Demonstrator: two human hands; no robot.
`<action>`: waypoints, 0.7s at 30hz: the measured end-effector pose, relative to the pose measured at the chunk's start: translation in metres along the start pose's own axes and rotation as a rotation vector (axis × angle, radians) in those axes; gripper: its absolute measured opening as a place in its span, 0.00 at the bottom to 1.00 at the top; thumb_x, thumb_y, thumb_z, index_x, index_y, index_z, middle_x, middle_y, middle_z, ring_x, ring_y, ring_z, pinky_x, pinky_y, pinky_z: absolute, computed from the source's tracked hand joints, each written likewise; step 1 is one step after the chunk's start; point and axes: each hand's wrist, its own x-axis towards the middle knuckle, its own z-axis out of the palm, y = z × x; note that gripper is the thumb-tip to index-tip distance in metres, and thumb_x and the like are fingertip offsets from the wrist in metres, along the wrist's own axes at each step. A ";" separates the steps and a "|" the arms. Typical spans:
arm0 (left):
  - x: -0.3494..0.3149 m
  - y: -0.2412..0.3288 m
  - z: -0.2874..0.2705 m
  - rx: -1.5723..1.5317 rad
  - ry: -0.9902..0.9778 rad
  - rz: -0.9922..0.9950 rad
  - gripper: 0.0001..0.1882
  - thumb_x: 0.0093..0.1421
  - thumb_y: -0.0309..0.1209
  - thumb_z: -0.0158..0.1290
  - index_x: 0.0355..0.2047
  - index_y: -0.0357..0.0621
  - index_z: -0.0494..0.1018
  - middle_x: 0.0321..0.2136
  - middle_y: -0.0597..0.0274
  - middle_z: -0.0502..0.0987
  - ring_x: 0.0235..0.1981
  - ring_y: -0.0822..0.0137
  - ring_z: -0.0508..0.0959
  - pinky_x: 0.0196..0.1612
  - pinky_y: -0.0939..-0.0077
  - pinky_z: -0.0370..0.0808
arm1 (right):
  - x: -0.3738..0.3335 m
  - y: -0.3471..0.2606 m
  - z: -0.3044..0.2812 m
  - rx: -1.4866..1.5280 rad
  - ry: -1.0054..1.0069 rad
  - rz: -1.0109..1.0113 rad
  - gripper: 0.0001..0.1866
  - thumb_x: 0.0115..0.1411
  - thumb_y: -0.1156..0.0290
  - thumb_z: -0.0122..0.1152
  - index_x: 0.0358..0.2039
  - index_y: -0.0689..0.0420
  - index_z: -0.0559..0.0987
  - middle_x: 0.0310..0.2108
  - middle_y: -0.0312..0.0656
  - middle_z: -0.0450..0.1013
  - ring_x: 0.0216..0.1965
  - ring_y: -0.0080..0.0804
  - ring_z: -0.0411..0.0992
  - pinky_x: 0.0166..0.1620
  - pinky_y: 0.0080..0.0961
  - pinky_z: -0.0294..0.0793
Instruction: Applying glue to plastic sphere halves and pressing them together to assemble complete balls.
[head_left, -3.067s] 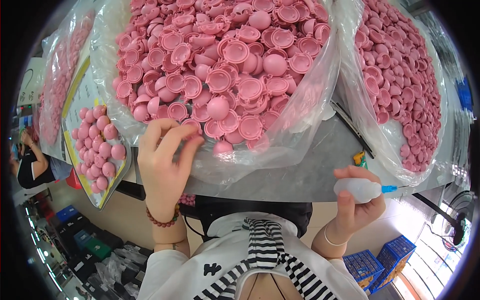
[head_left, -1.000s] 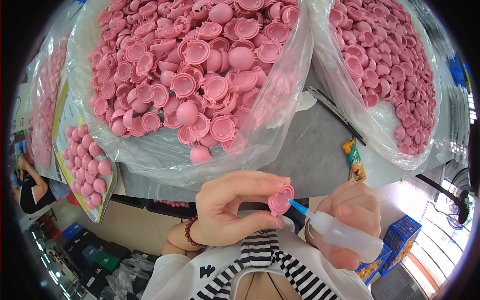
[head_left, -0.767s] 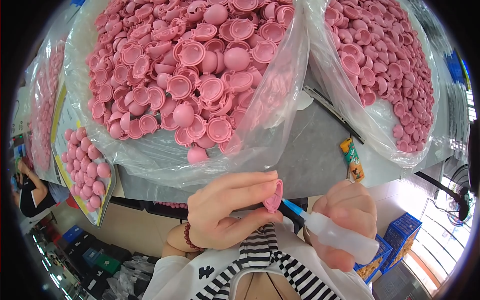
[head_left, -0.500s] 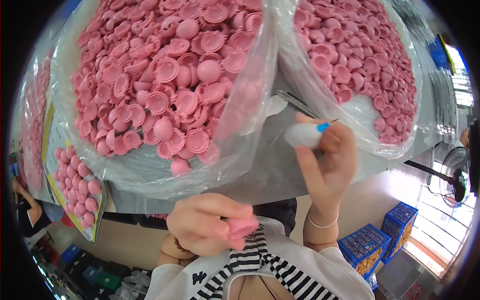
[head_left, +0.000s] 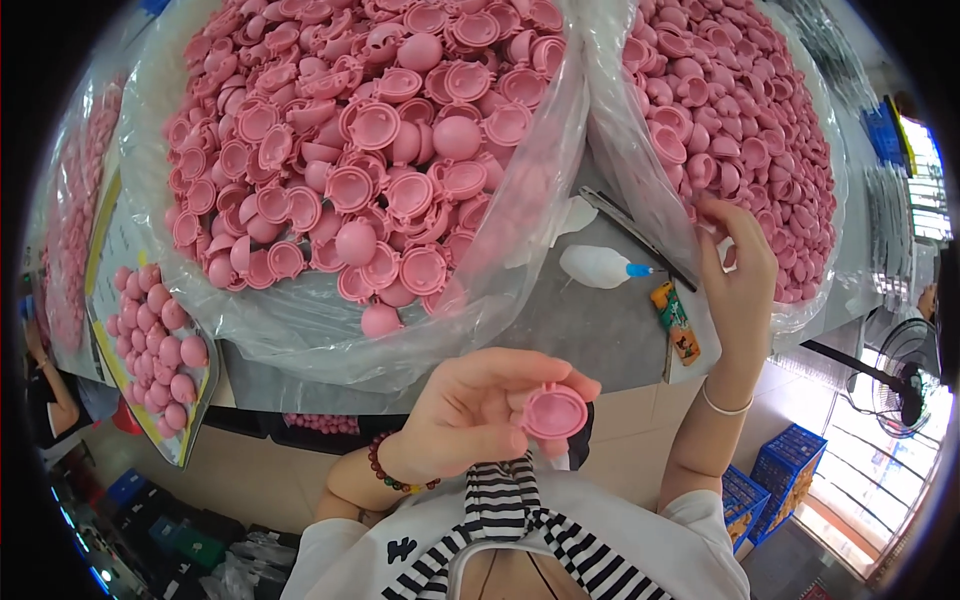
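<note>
My left hand (head_left: 465,405) is closed on a pink plastic half shell (head_left: 555,411), gripped between thumb and fingers with its round hollow side showing. At the near edge of the right-hand pile of small pink shells (head_left: 735,130), my right hand (head_left: 742,255) has its fingers curved, with a gap between thumb and forefinger; no held piece shows. Left of that hand, a white squeeze bottle with a blue tip (head_left: 597,267) lies on the grey table (head_left: 535,345).
A larger heap of pink half shells (head_left: 380,200) fills a clear plastic bag (head_left: 300,345). Finished-looking pink balls (head_left: 155,340) sit on a board at far left. A metal tool (head_left: 640,235) and an orange-green packet (head_left: 676,322) lie by the bottle. Blue crates (head_left: 788,470) stand at right.
My right hand has let go of the squeeze bottle, which now lies on the table, and moved right to the pile. My left hand has turned the half shell and shifted slightly right.
</note>
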 end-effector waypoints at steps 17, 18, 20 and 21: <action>-0.001 0.006 -0.003 -0.343 -0.043 -0.134 0.23 0.59 0.28 0.47 0.54 0.39 0.58 0.43 0.33 0.67 0.30 0.57 0.77 0.35 0.65 0.76 | -0.057 -0.066 0.016 0.241 -0.238 -0.053 0.13 0.49 0.82 0.58 0.38 0.62 0.75 0.35 0.44 0.67 0.28 0.30 0.72 0.29 0.23 0.69; -0.001 0.006 -0.003 -0.332 -0.065 -0.143 0.22 0.59 0.28 0.46 0.54 0.39 0.58 0.42 0.34 0.67 0.30 0.57 0.77 0.35 0.64 0.76 | -0.058 -0.066 0.014 0.205 -0.228 -0.057 0.15 0.48 0.81 0.58 0.39 0.62 0.74 0.37 0.44 0.66 0.29 0.31 0.73 0.30 0.23 0.70; 0.000 0.007 -0.004 -0.320 -0.084 -0.148 0.22 0.59 0.29 0.46 0.54 0.39 0.59 0.41 0.34 0.67 0.30 0.57 0.76 0.34 0.63 0.76 | -0.059 -0.068 0.007 0.208 -0.295 -0.052 0.17 0.46 0.81 0.60 0.39 0.62 0.74 0.36 0.43 0.67 0.29 0.32 0.73 0.31 0.23 0.70; 0.000 0.007 -0.003 -0.323 -0.084 -0.140 0.22 0.60 0.29 0.46 0.54 0.39 0.59 0.41 0.35 0.67 0.30 0.57 0.76 0.34 0.63 0.76 | -0.060 -0.068 0.005 0.210 -0.359 -0.044 0.19 0.44 0.81 0.61 0.40 0.62 0.74 0.35 0.43 0.67 0.30 0.33 0.72 0.31 0.24 0.70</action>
